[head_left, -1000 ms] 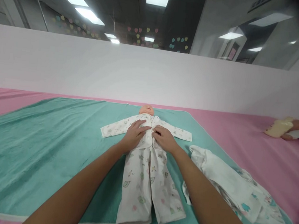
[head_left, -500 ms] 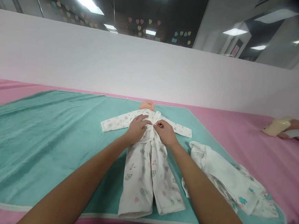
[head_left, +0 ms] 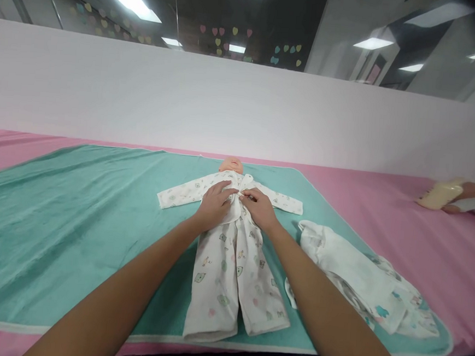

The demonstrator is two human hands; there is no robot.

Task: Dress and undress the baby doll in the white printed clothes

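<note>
Teal blanket [head_left: 74, 209] over pink tabletop [head_left: 402, 224], white partition wall [head_left: 186, 102] behind.

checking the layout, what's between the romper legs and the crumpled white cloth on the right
In the head view, the right forearm crosses that gap, over a bare strip of teal mat.

A pink tabletop [head_left: 383, 211] carried a teal blanket [head_left: 74, 214] spread flat; well right of the blanket lay a cream object [head_left: 439, 195]
</note>
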